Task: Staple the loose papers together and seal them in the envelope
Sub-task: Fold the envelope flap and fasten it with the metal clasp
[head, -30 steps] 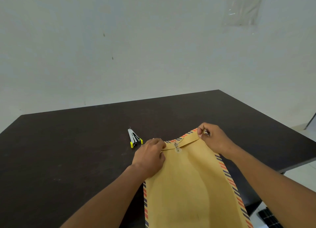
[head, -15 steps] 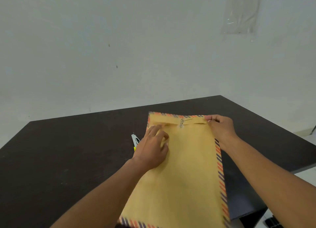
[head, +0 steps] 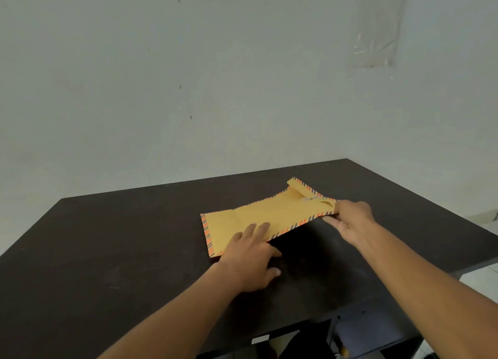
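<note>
A yellow-brown envelope (head: pixel 264 215) with an orange and dark striped border lies flat on the dark table (head: pixel 107 251), its long side across my view and its folded flap at the far right. My left hand (head: pixel 252 253) rests palm down with spread fingers on the envelope's near left part. My right hand (head: pixel 350 220) pinches the envelope's near right corner beside the flap. The stapler and the papers are out of sight.
The table meets a pale wall at the back, and its right edge drops to a light floor (head: pixel 479 280). Below the near edge, dark items (head: pixel 372 331) sit under the table. Bare tabletop spreads to the left.
The envelope has been turned from lengthwise toward me to lying crosswise and moved farther onto the table. The flap now points right. The stapler seen earlier at the left is no longer visible.
</note>
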The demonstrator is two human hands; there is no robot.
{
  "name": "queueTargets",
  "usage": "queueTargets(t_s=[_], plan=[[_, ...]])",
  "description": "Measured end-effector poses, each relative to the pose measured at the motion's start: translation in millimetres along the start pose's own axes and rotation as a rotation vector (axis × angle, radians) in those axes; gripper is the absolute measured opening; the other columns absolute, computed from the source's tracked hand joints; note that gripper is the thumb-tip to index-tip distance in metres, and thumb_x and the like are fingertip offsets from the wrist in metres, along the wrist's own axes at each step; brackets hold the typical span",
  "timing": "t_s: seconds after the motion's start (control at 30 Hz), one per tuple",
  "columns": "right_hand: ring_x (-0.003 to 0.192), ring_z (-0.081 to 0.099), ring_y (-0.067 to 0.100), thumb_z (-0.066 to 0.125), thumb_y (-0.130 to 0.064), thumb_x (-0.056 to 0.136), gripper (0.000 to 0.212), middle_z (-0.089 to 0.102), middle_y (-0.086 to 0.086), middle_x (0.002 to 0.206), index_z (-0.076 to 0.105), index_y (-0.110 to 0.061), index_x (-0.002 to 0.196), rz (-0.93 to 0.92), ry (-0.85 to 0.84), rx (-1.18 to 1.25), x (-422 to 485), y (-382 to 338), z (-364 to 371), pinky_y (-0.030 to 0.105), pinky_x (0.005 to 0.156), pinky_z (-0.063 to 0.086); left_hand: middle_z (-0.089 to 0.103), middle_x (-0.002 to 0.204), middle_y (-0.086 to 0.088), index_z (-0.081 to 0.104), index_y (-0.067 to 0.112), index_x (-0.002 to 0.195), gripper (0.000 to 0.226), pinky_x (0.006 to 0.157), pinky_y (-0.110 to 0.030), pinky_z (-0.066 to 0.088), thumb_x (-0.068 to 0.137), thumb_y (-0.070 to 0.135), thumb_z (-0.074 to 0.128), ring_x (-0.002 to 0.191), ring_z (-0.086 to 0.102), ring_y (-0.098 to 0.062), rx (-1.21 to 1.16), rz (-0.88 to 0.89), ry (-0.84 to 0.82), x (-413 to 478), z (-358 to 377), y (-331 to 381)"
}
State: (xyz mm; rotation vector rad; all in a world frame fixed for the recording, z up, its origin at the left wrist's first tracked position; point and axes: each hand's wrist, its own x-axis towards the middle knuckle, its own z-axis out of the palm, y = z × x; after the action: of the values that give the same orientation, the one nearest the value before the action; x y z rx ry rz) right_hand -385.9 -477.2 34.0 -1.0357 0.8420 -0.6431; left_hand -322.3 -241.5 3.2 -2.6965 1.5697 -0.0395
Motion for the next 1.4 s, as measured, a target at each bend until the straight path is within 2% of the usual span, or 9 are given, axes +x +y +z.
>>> queueTargets(t_s=[0.17,0.33,0.43,0.57,0.77,0.87,1.07,1.23,1.4], plan=[[0.104,0.069,0.03,0.05,0.007,0.096,0.022,0.071,0.02,0.111,0.065,-0.005,0.107,-0.085,-0.198,-0.267,-13.7,8.7,-10.4,0.04,0.073,0.062,0.038,0.154,-0.001,0.047,0.024,0.143,0.046,0.105,-0.049,0.04,0.098,0.028,0.05,0.134,0.043,-0.029,0.119,-0.162,0.173,-13.9,17.2,-27.0],[0.092,0.054,0.02,0.065,-0.006,0.093,0.025,0.059,0.008,0.107,0.072,-0.031,0.092,-0.613,-0.229,-0.754,-17.0,-5.2,-16.3,0.032,0.081,0.048,0.073,0.104,0.006,0.073,0.029,0.107,0.043,0.071,-0.038,0.045,0.07,0.005,0.069,0.082,0.07,-0.025,0.154,-0.115,0.526,-13.4,-17.6,-62.7],[0.111,0.046,0.016,0.071,-0.012,0.089,0.022,0.054,0.001,0.113,0.071,-0.034,0.086,-0.785,-0.226,-0.774,-22.5,-33.6,-8.9,0.032,0.1,0.037,0.074,0.094,0.01,0.075,0.031,0.093,0.027,0.079,-0.041,0.039,0.074,0.011,0.074,0.077,0.069,-0.022,0.176,-0.132,0.731,-8.6,-61.5,-80.6],[0.097,0.066,0.025,0.067,-0.004,0.091,0.018,0.072,0.008,0.104,0.071,-0.021,0.097,-0.799,-0.386,-0.618,-25.8,-78.1,3.0,0.045,0.094,0.052,0.074,0.098,0.013,0.075,0.036,0.091,0.016,0.085,-0.042,0.032,0.085,0.021,0.071,0.087,0.065,-0.016,0.036,-0.167,0.919,-5.2,-117.1,-100.1],[0.075,0.056,0.022,0.061,-0.011,0.098,0.025,0.063,0.016,0.098,0.056,-0.033,0.109,-0.737,-0.355,-0.537,-9.5,-87.3,19.7,0.034,0.058,0.05,0.066,0.11,0.016,0.069,0.043,0.097,0.012,0.087,-0.041,0.029,0.088,0.037,0.066,0.11,0.057,-0.015,-0.102,-0.38,0.734,1.2,-132.3,-126.2],[0.075,0.051,0.018,0.057,-0.005,0.096,0.019,0.06,0.005,0.089,0.06,-0.024,0.095,-0.74,-0.281,-0.654,9.7,-58.4,21.3,0.03,0.063,0.043,0.06,0.127,0.005,0.067,0.04,0.11,0.028,0.1,-0.04,0.04,0.083,0.045,0.073,0.122,0.054,-0.02,-0.332,-0.413,0.491,-0.2,-95.5,-140.1],[0.097,0.063,0.021,0.051,0.007,0.09,0.03,0.069,-0.005,0.092,0.068,-0.015,0.078,-0.539,-0.19,-0.796,36.0,26.5,9.9,0.031,0.08,0.045,0.058,0.133,0.002,0.056,0.029,0.127,0.051,0.099,-0.032,0.046,0.083,0.05,0.073,0.121,0.053,-0.017,-0.588,-0.541,0.134,-20.5,18.6,-130.2],[0.093,0.06,0.021,0.059,-0.009,0.092,0.012,0.067,0.006,0.109,0.067,-0.017,0.095,-0.356,-0.153,-0.913,45.7,52.4,3.3,0.034,0.081,0.047,0.049,0.138,0.003,0.055,0.037,0.117,0.037,0.102,-0.039,0.043,0.087,0.057,0.063,0.128,0.043,-0.02,-0.463,-0.624,0.236,-33.3,55.4,-108.3],[0.105,0.059,0.029,0.07,-0.018,0.091,0.026,0.055,0.008,0.117,0.057,-0.02,0.114,-0.058,-0.453,-0.872,28.7,25.6,-11.6,0.041,0.081,0.048,0.047,0.141,0.006,0.049,0.036,0.128,0.044,0.102,-0.039,0.044,0.093,0.062,0.046,0.128,0.045,-0.017,-0.323,-0.652,0.364,-39.5,78.9,-91.6]])
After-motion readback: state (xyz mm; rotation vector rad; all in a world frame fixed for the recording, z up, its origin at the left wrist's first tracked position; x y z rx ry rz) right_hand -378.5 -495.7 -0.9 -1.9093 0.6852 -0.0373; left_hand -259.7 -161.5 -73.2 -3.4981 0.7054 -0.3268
